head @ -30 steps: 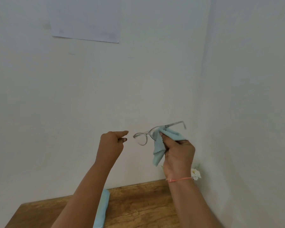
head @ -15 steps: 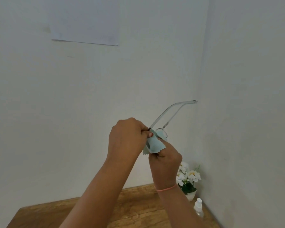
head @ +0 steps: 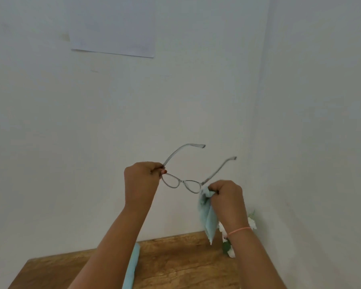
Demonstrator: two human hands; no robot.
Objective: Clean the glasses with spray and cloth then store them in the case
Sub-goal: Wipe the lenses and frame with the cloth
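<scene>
The glasses point(head: 183, 182), with a thin clear-grey frame and both temples unfolded, are held up in the air in front of the white wall. My left hand point(head: 142, 180) pinches the frame's left corner at the hinge. My right hand point(head: 227, 195) grips the right corner together with a pale blue cloth point(head: 206, 217), which hangs down below the fist. A light blue case point(head: 131, 268) lies on the wooden table point(head: 175, 261), mostly hidden behind my left forearm. The spray bottle is out of sight.
White flowers with green leaves point(head: 227, 243) stand at the table's back right corner, partly behind my right wrist. Two white walls meet in a corner on the right. A sheet of paper point(head: 113, 28) hangs on the wall above.
The hands were bunched together rubbing a lens with the cloth. Now they have moved apart, each holding one end of the frame, and the glasses face me with both lenses bare.
</scene>
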